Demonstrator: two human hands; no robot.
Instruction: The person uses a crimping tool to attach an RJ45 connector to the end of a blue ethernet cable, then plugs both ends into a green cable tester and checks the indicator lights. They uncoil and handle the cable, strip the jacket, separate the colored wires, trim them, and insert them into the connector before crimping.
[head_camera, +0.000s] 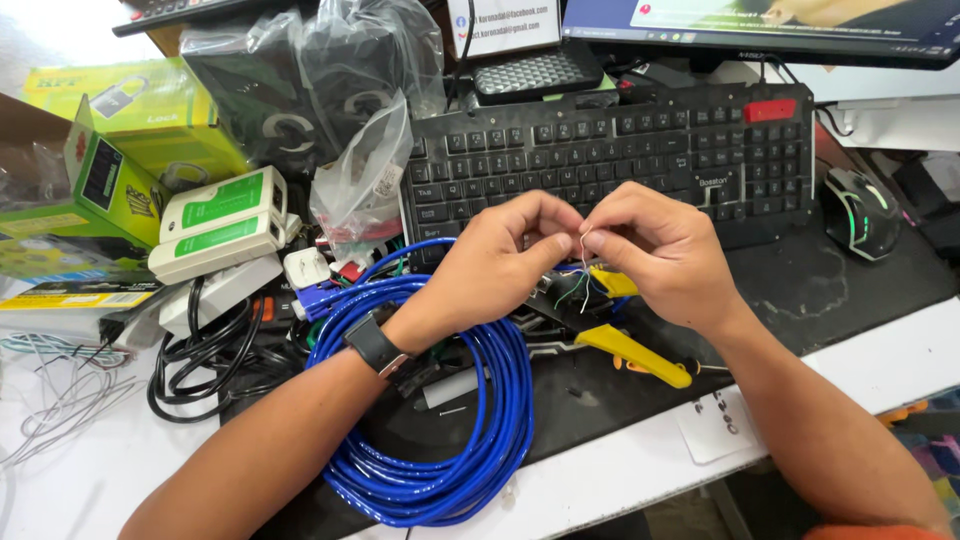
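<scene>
Both hands raised just above the bench (860, 350), meeting in front of a black keyboard (610, 150). Left hand (500, 265) and right hand (655, 250) almost touching at the fingertips, thin loose wires (580, 270) pinched between them: strands of white and green fanning downward from the pinch, long axis roughly vertical, upper tips poking up between the two thumbs. Left fingers closed on the wires from the left, right fingers (610, 225) closed on them from the right, both hands equally near, neither open. Wires running down toward the end of a blue cable (440, 440), coiled in a big loop on the dark mat under the left forearm, a black watch (377, 343) on that wrist. Directly beneath the hands, a yellow-handled crimping tool (635, 350), handles spread, lying flat and untouched. Both wrists bent slightly inward, forearms coming in from the lower left and lower right. To the left, a white and green cable tester (215, 225), black cords and green boxes; to the far right, a black mouse (858, 212) well apart from the hands; a monitor edge (760, 25) behind the keyboard.
</scene>
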